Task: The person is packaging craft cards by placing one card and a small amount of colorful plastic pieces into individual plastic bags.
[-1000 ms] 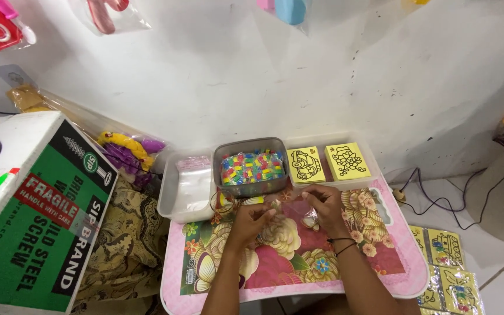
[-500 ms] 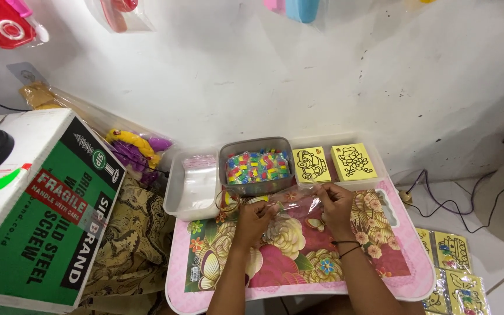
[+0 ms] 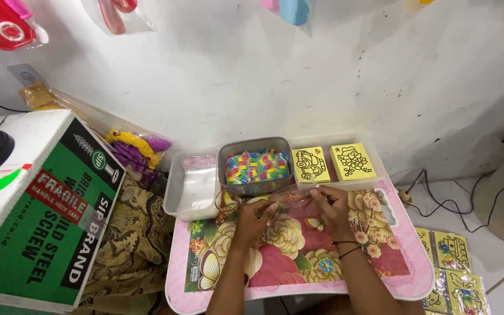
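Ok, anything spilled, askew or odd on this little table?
Nothing stands out. The grey tub of coloured pieces sits upright with nothing spilled, the two yellow cards lie flat side by side, and both hands hold a clear plastic bag.

A low desk (image 3: 392, 274) fills the lower middle of the frame. Along its far edge, from left to right, stand a tray of bags (image 3: 193, 189), a tub of small pieces (image 3: 256, 166) and two picture cards (image 3: 331, 163). A large carton (image 3: 36, 210) sits at the left of the frame. More cards (image 3: 453, 268) lie on the floor at lower right.
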